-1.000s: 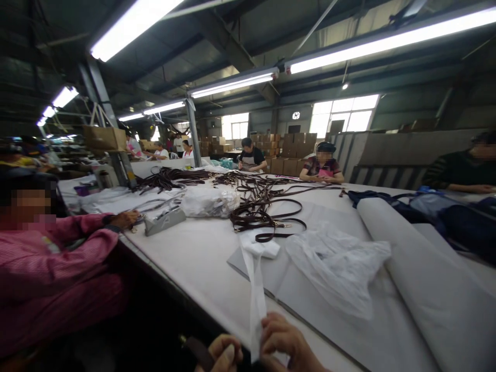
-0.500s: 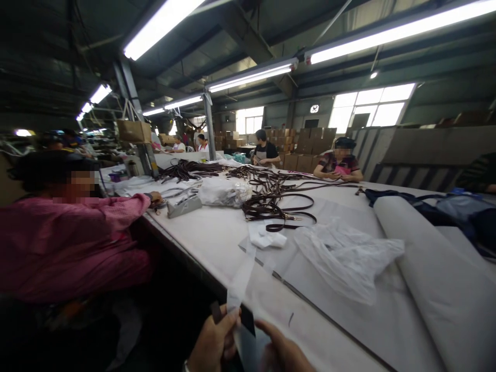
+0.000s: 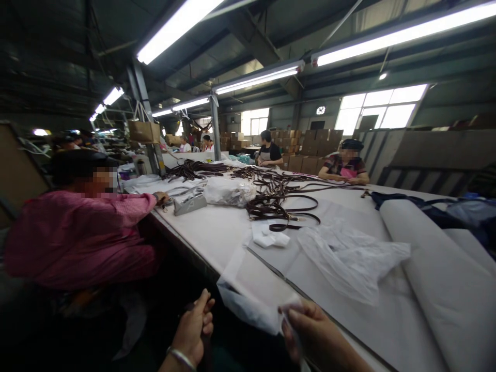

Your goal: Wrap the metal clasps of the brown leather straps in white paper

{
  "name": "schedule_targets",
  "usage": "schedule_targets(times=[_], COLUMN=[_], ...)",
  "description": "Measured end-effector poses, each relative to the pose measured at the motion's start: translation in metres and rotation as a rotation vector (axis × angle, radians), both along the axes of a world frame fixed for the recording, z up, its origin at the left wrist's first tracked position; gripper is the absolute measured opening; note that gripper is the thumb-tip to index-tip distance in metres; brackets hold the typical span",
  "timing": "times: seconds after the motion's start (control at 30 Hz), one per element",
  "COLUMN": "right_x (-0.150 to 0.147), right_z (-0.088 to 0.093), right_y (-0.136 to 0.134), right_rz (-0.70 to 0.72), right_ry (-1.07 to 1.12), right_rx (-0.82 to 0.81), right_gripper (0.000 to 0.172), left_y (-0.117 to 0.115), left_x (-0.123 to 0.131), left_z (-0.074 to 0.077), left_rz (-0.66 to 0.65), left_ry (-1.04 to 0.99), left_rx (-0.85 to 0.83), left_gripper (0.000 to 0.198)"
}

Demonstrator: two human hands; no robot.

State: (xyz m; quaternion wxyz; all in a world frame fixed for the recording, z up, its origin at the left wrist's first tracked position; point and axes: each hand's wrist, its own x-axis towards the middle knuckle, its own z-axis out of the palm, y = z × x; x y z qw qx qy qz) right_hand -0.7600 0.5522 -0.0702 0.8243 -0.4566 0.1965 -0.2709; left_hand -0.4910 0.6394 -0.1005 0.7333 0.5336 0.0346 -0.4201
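My left hand [image 3: 192, 326], with a bangle on the wrist, is closed in front of the table edge. A dark brown strap [image 3: 207, 351] shows below its fingers, partly lost in the shadow. My right hand [image 3: 315, 330] is closed at the table's near edge, pinching a thin white translucent strip [image 3: 248, 305]. That strip sags over the edge and runs up toward the folded white paper [image 3: 269, 235] on the table. Its lower end hangs beneath my right hand. The two hands are apart.
Brown straps with metal clips [image 3: 282, 201] lie heaped on the white table [image 3: 201, 232]. A crumpled plastic bag [image 3: 352, 258] and a large white roll [image 3: 430, 268] lie to the right. A co-worker in pink [image 3: 93, 237] sits at left; another person [image 3: 344, 163] sits across.
My hands have separated: the left moved left with the dark strap, the right moved right with the white strip. The strip now sags over the table edge. The view has shifted slightly.
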Motion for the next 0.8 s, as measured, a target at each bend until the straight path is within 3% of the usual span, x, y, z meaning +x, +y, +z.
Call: schedule_targets(times=[0.1,0.17,0.23,0.33,0.4,0.5,0.57,0.67,0.8], right_x=[0.025,0.039,0.050,0.062,0.065,0.060,0.053,0.045,0.046], right_z=[0.027,0.037,0.040,0.035,0.031,0.023,0.014,-0.005,-0.027], right_y=[-0.004,-0.005,-0.003,0.004,0.009,0.014,0.014,0.016,0.023], right_rz=[-0.290,-0.337,-0.323,-0.250,-0.178,-0.062,0.074,0.214,0.088], right_ry=[-0.014,0.028,0.096,0.182,0.203,0.176,0.067,-0.119,-0.192], right_rx=[0.199,0.205,0.135,-0.003,-0.089,-0.150,-0.035,0.302,0.624], right_gripper=[0.052,0.063,0.073,0.082,0.081,0.068,0.065,0.072,0.057], left_y=[0.008,0.013,0.016,0.013,0.009,0.006,0.010,0.021,0.034], left_x=[-0.023,-0.041,-0.058,-0.078,-0.085,-0.085,-0.080,-0.074,-0.078], left_z=[0.006,0.017,0.027,0.034,0.029,0.014,0.003,-0.006,0.006], left_rz=[-0.161,-0.332,-0.468,-0.549,-0.576,-0.631,-0.690,-0.826,-1.089], left_ry=[-0.077,-0.182,-0.305,-0.478,-0.524,-0.425,-0.334,-0.247,-0.270], left_rx=[-0.028,-0.090,-0.111,-0.139,-0.147,-0.110,-0.131,-0.199,-0.271], left_gripper=[0.037,0.049,0.057,0.060,0.060,0.059,0.057,0.057,0.057])
